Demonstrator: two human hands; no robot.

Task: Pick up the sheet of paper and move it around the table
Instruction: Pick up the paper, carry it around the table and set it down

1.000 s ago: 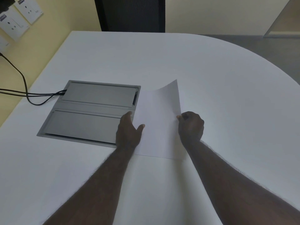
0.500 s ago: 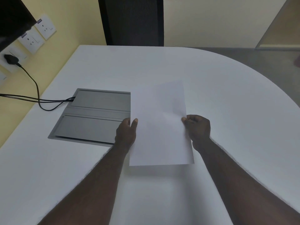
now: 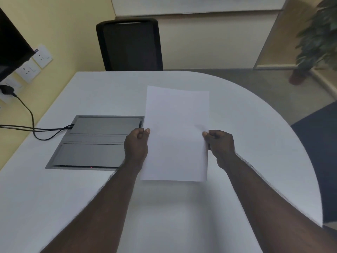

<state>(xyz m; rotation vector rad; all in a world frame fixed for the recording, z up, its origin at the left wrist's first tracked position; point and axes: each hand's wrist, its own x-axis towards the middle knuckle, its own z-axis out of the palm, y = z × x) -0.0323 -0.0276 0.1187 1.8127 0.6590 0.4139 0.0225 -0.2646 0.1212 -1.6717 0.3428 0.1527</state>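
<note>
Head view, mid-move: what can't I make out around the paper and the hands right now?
- Fingers of the left hand and right hand beneath the sheet of paper: hidden by it; only thumbs show.
- Table under the sheet: covered.
- Grey cable box, right end: behind the left hand.
- Potted plant: blurred, cut by the right edge.
- Black screen: cut by the left edge.

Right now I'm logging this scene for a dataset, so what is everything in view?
sheet of paper: one, white, held above the table.
table: one, white, rounded right edge.
cable box: one, grey, set in the table, left.
cables: black, from the wall to the box.
wall sockets: several, white, yellow wall, left.
chair: one, black, far side.
plant: one, green, far right.
left hand: pinches the paper's left edge.
right hand: pinches the right edge.
</note>
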